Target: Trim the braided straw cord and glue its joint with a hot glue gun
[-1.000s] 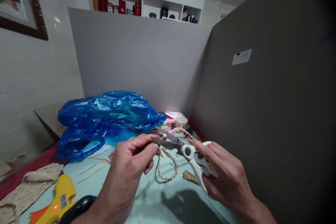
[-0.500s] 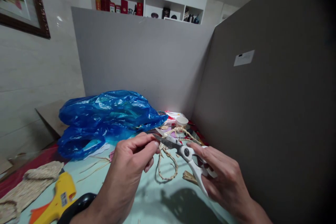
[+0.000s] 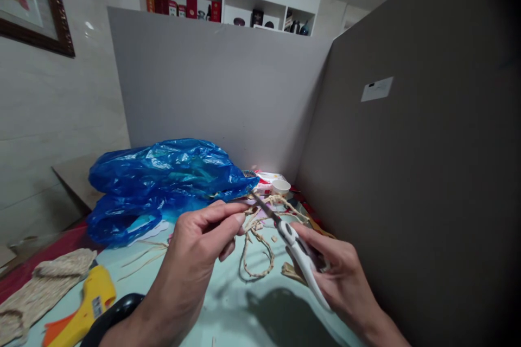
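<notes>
Left hand: The left hand (image 3: 198, 246), lower centre of the frame, was pinched shut, thumb and forefinger gripping one end of the braided straw cord (image 3: 258, 272).
Right hand: The right hand (image 3: 340, 277), lower right of centre, was wrapped around the white handles of the scissors (image 3: 290, 233), forefinger stretched along the upper handle.
Scissors: They pointed up and to the left, the blades drawn together as far as could be seen (the tip was thin and partly lost against the clutter behind). The blades lay just beside the left fingertips, by the pinched end of the cord.
Cord: From the pinch it hung in a loose loop onto the pale green table (image 3: 240, 314), between the two hands. More straw strands lay tangled behind it.
Blue plastic bag: The bag (image 3: 163, 173) sat crumpled at centre left, against the grey partition (image 3: 211, 87).
White cup: A small cup (image 3: 280, 187) stood beyond the scissor tip, near the corner where the partitions met.
Glue gun: A yellow glue gun (image 3: 91, 298) lay at the lower left, just beside a woven straw mat (image 3: 49, 276).
Wrist: A black band (image 3: 112, 319) showed at the left wrist, along the bottom edge.
Background: A wall shelf (image 3: 228, 5) with red boxes ran along the top of the frame.
</notes>
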Action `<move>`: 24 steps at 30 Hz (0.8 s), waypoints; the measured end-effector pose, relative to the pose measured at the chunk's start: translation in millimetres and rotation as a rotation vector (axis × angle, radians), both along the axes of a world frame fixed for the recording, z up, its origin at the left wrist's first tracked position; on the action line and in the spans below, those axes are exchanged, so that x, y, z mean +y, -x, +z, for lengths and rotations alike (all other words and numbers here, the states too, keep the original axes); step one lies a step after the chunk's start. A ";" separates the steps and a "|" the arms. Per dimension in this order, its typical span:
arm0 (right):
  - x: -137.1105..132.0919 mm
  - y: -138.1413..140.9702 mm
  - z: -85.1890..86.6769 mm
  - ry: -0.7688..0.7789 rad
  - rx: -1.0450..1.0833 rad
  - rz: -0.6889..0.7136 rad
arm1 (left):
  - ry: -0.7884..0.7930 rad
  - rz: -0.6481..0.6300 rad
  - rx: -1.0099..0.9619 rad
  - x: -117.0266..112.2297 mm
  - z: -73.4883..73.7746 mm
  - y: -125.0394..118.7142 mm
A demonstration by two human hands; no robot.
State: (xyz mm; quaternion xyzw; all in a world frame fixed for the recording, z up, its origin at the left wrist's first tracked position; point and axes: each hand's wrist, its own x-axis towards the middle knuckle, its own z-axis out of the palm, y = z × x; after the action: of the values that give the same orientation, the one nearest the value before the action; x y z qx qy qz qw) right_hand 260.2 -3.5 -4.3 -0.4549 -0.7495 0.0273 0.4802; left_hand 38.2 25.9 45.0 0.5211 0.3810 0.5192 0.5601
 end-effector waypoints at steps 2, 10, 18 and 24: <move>1.9 4.7 -3.3 0.193 0.243 0.006 | 0.047 -0.032 -0.050 -1.1 1.1 -0.8; 3.8 19.4 0.8 0.376 0.911 0.143 | 0.023 -0.154 0.000 -12.4 -0.9 -12.3; -3.2 18.2 13.3 0.327 1.206 0.200 | -0.040 -0.178 0.271 -11.7 -13.6 -19.5; -5.5 18.1 14.0 0.273 1.182 0.129 | 0.056 -0.238 0.348 -16.5 -20.3 -19.1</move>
State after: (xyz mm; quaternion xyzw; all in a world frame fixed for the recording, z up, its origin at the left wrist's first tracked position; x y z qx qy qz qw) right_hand 242.0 -9.0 9.6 -0.3741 -0.3720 0.4000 0.7495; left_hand 57.3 9.4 24.7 0.6284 0.4222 0.3408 0.5575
